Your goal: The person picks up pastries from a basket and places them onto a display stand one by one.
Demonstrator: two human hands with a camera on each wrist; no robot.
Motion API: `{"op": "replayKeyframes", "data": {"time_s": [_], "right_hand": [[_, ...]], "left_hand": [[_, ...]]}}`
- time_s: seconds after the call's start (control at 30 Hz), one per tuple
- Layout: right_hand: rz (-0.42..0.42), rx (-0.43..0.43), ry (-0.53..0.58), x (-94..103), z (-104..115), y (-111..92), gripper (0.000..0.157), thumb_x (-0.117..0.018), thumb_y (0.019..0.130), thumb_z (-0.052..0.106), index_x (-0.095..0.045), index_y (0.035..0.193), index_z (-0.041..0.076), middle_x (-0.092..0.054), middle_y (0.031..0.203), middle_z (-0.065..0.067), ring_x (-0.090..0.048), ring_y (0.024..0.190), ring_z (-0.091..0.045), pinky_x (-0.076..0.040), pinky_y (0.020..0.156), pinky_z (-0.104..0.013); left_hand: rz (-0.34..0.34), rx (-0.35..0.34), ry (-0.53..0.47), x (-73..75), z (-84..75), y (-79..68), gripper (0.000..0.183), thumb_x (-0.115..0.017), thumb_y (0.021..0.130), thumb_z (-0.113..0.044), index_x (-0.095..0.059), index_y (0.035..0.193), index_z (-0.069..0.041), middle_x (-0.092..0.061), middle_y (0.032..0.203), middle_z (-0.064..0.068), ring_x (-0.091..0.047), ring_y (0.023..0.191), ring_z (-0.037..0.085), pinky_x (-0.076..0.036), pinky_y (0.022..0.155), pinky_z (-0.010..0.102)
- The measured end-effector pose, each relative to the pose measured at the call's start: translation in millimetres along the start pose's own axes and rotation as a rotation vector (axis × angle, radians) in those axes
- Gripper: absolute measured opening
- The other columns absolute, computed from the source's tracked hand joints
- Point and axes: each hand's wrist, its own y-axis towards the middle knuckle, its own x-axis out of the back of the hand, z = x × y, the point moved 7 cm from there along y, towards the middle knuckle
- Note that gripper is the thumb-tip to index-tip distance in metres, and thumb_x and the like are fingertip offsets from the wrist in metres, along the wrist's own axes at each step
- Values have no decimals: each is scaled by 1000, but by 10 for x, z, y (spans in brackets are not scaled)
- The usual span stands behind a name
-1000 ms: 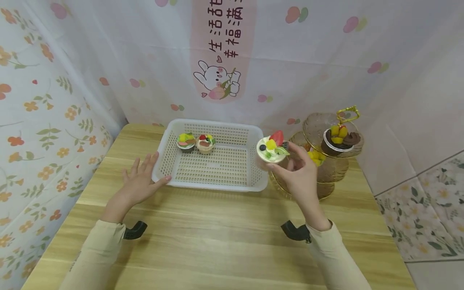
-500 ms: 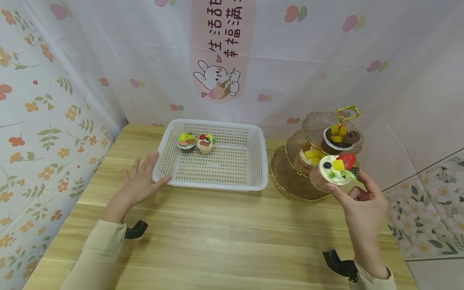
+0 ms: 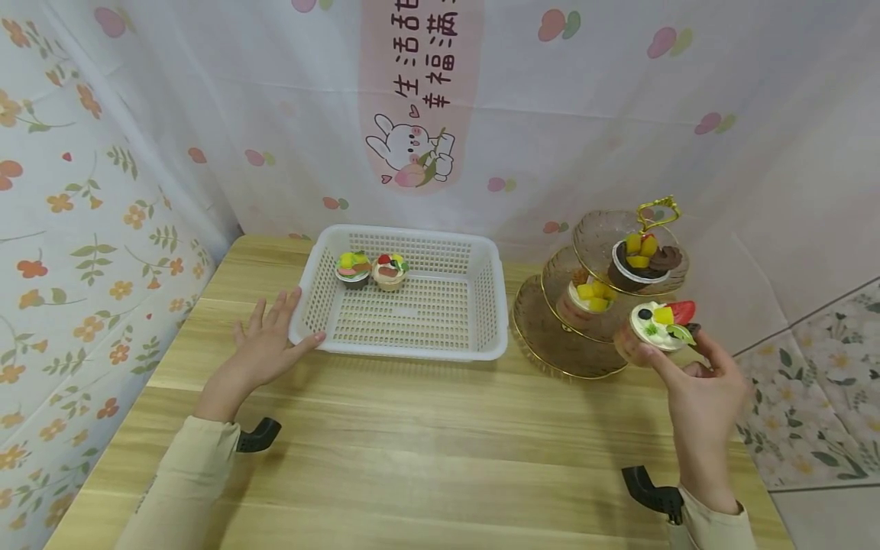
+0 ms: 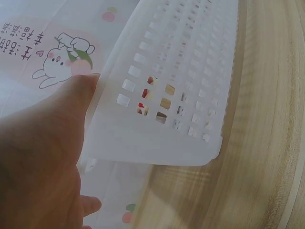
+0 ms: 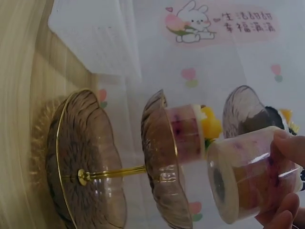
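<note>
My right hand (image 3: 708,397) pinches a dessert cup (image 3: 653,328) topped with cream, strawberry, yellow fruit and a blueberry. It is held in the air at the right front of a three-tier cake stand (image 3: 550,351); in the right wrist view the clear-sided cup (image 5: 252,174) is beside the middle tier. A mango-topped dessert cup (image 3: 584,300) stands on that tier, and a chocolate cupcake (image 3: 639,263) on the top one. With fingers spread, my left hand (image 3: 257,351) rests against the left end of the white basket (image 3: 406,355); its thumb touches the rim.
Two small fruit-topped cupcakes, one dark (image 3: 354,273) and one pale (image 3: 389,275), sit in the basket's back left. The stand's gold handle (image 3: 658,210) rises above its top tier. A printed curtain (image 3: 289,99) hangs behind the wooden table (image 3: 412,443).
My right hand has carried the dessert cup rightward from beside the basket, past the front of the stand, then slightly further right and lower. The left hand has stayed put.
</note>
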Motion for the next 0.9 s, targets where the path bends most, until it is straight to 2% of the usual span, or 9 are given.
{"op": "replayKeyframes", "data": {"time_s": [0.13, 0.37, 0.53, 0.77, 0.9], "right_hand": [[-2, -28, 2, -39, -88, 80, 65, -89, 69, 6, -65, 129, 9, -60, 99, 6, -35, 47, -4, -27, 42, -17], [-13, -69, 6, -101, -174, 172, 66, -91, 67, 7, -66, 128, 9, -59, 90, 6, -33, 44, -4, -28, 41, -16], [-22, -70, -27, -150, -192, 221, 62, -91, 67, 11, -67, 125, 10, -62, 96, 10, -35, 46, -4, -28, 42, -17], [-79, 2, -180, -196, -215, 285, 60, -91, 69, 18, -68, 125, 13, -59, 96, 19, -36, 45, 1, -30, 43, -13], [-97, 30, -184, -230, -251, 304, 59, -90, 70, 19, -68, 125, 14, -59, 97, 22, -34, 46, 1, -29, 44, -13]], "left_hand": [[-6, 0, 0, -1, 12, 1, 96, -42, 94, -69, 8, 160, -20, -1, 165, 27, 10, 149, 56, 6, 104, 85], [-8, 0, 4, -13, 26, 11, 96, -42, 95, -69, 9, 160, -20, 0, 165, 27, 10, 149, 57, 5, 104, 85], [-6, -1, 0, -9, 21, 11, 96, -42, 95, -69, 9, 160, -20, 1, 165, 27, 11, 149, 57, 6, 104, 85], [-7, -1, -10, -10, 26, 14, 97, -43, 94, -69, 8, 160, -20, -1, 165, 28, 10, 149, 56, 6, 103, 85], [-8, -3, -19, -17, 28, 16, 97, -43, 94, -69, 8, 160, -20, 0, 165, 28, 11, 149, 56, 7, 104, 84]]}}
